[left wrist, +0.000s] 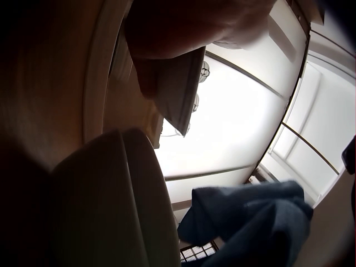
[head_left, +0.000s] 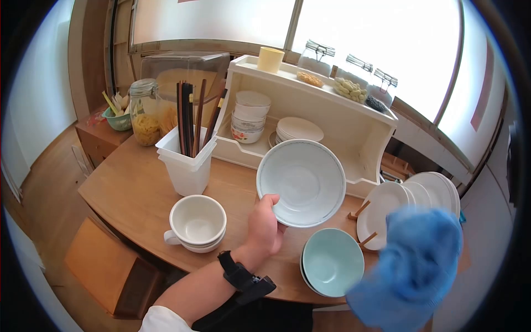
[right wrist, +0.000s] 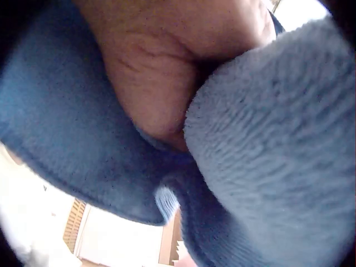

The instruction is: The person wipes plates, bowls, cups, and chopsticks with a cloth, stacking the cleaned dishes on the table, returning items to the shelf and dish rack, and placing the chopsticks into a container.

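Observation:
A large white bowl (head_left: 301,182) is held up over the table by the left hand (head_left: 266,227), thumb inside the rim and fingers beneath. In the left wrist view that hand (left wrist: 194,28) grips the bowl (left wrist: 179,92) at its edge. A blue cloth (head_left: 412,265), blurred in the head view, covers the right hand there. The right wrist view shows the right hand (right wrist: 161,72) with the cloth (right wrist: 278,139) bunched around its fingers. Stacked light green bowls (head_left: 333,263) stand just below the white bowl, near the table's front edge.
White cups (head_left: 198,221) are stacked left of the forearm, behind them a white holder (head_left: 188,171) with chopsticks. A cream shelf (head_left: 343,138) carries bowls, plates and jars. Plates (head_left: 381,213) stand in a wooden rack at the right. A wooden stool (head_left: 102,263) is at the lower left.

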Motion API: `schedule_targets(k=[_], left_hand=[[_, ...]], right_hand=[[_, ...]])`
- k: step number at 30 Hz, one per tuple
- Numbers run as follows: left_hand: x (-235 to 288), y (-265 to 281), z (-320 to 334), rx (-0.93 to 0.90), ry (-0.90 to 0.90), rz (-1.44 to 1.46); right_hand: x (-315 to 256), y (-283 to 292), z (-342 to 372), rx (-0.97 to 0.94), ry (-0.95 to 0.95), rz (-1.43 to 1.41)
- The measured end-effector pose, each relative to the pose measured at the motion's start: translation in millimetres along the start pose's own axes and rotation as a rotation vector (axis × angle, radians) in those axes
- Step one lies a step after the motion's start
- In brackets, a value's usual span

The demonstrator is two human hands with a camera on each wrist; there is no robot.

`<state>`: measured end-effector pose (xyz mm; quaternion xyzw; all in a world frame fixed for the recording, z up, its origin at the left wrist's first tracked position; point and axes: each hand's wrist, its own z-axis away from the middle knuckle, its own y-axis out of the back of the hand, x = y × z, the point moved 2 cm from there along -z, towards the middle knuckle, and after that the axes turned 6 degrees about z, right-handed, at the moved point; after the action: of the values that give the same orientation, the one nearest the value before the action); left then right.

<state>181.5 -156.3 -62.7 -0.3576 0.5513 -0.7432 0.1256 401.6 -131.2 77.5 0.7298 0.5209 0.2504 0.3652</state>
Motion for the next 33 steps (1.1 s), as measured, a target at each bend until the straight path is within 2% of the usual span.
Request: schedule_targets(k=[1, 3, 4, 5, 6, 7, 9, 10, 11, 12, 13, 14, 15, 16, 18, 19, 20, 21, 23, 25, 27, 28, 29, 31, 32, 33], left_hand=[[0.4, -0.5, -0.8, -0.006, -0.001, 0.015], [1.5, 0.7, 0.6, -0.077, -0.091, 0.018], [1.3, 3.0, 1.5, -0.079, -0.098, 0.026], [7.8, 5.8, 2.5, -0.124, -0.240, -0.158], [9.2, 6.2, 4.2, -0.163, -0.374, -0.348], [8.7, 5.4, 5.5, -0.160, -0.382, -0.342], [9.4, 2.4, 7.5, -0.209, -0.383, -0.115], [10.1, 7.3, 6.0, -0.193, -0.390, -0.104], [9.3, 12.4, 2.6, -0.264, -0.294, -0.031], [9.4, 14.5, 0.3, -0.341, -0.197, 0.039], [10.4, 14.2, -0.9, -0.339, -0.200, 0.040], [10.8, 12.6, -2.2, -0.303, -0.313, -0.093], [10.7, 10.6, -1.0, -0.259, -0.420, -0.223], [10.1, 8.6, 1.4, -0.254, -0.413, -0.216], [18.7, 0.7, 7.6, -0.147, -0.566, -0.431], [20.6, -0.3, 9.8, -0.140, -0.565, -0.425], [21.8, -0.2, 11.8, -0.137, -0.532, -0.416], [22.1, -0.1, 12.9, -0.135, -0.503, -0.406], [-1.3, 12.8, -4.9, -0.261, -0.498, -0.163], [0.6, 13.1, 0.9, -0.309, -0.422, -0.184], [1.6, 11.0, 1.6, -0.324, -0.426, -0.190], [7.4, 3.8, 4.9, -0.271, -0.509, -0.289], [8.1, 5.7, 2.1, -0.272, -0.511, -0.292], [6.5, 15.1, -7.2, -0.179, -0.531, -0.464], [3.4, 17.7, -8.5, -0.177, -0.529, -0.465], [2.3, 17.0, -6.1, -0.189, -0.739, -0.628]], right_hand=[[-15.1, -1.5, -9.0, 0.247, 0.027, 0.254], [-46.0, -2.5, -86.1, -0.076, 0.124, 0.119], [-36.7, -28.2, -95.4, -0.089, 0.441, 0.110], [-25.7, -64.8, -105.0, -0.099, 0.768, 0.098], [-20.9, -83.0, -110.2, -0.098, 0.778, 0.098], [-17.8, -99.3, -114.6, -0.147, 0.771, 0.004], [-15.7, -125.9, -123.4, -0.256, 0.764, -0.185], [-15.4, -136.6, -124.1, -0.320, 0.755, -0.284], [-14.1, -145.2, -123.0, -0.328, 0.762, -0.292], [-10.1, -152.2, -124.2, -0.438, 0.575, -0.475], [-6.0, -156.7, -125.7, -0.543, 0.379, -0.648], [-4.2, -157.0, -127.6, -0.549, 0.382, -0.643], [-2.4, -155.7, -129.5, -0.486, 0.405, -0.434], [-1.0, -154.0, -130.7, -0.419, 0.423, -0.228], [-0.6, -148.7, -136.0, -0.263, 0.453, 0.178], [-0.6, -146.0, -136.3, -0.187, 0.470, 0.380], [-1.3, -137.8, -131.8, -0.232, 0.640, 0.289], [-12.2, -130.3, -136.5, -0.504, 0.653, 0.040], [-22.6, -131.8, -127.0, -0.433, 0.626, -0.238], [-17.8, -136.6, -129.3, -0.383, 0.607, -0.193], [-11.5, -131.2, -139.6, -0.303, 0.367, 0.028], [-2.8, -142.2, -135.4, -0.114, 0.535, 0.303], [2.1, -145.0, -132.4, -0.111, 0.535, 0.302], [-1.8, -142.9, -130.3, -0.171, 0.555, 0.341], [-0.9, -137.7, -130.2, -0.436, 0.541, 0.259], [-5.2, -137.2, -128.4, -0.437, 0.538, 0.258]])
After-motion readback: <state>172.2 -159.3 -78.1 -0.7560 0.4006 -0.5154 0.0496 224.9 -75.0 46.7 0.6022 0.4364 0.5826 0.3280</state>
